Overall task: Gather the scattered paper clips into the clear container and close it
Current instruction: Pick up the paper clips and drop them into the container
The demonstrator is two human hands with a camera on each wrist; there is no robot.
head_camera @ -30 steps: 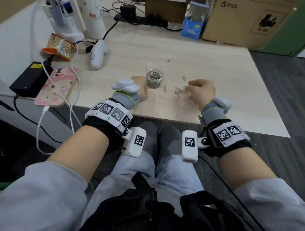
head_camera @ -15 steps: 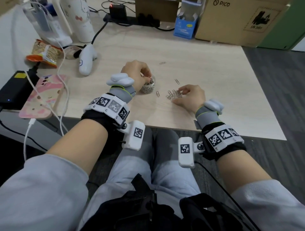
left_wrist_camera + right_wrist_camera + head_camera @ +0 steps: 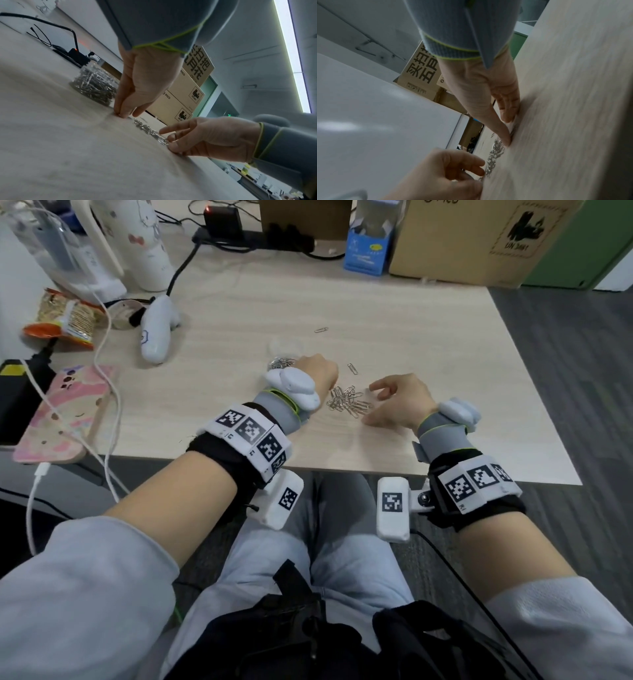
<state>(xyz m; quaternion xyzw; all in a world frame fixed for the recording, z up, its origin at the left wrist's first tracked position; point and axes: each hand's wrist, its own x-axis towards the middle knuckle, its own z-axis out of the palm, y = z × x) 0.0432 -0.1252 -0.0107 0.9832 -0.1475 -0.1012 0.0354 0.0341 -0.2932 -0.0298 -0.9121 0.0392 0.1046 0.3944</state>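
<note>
Head view: both hands, left (image 3: 317, 371) pinching at the counter (image 3: 411, 344), right (image 3: 399, 402) loosely spread, flank the clips (image 3: 347, 405); next, lift them into the container (image 3: 96, 86).

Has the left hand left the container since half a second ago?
Yes. The left hand came off the clear container toward the paper clip pile, fingertips now on the table.

- Head view looks steeply down from above the lap onto the desk (image 3: 394, 313).
- Both wrist views sit low, seemingly near the desktop, sharing the paper-clip pile (image 3: 150, 132).
</note>
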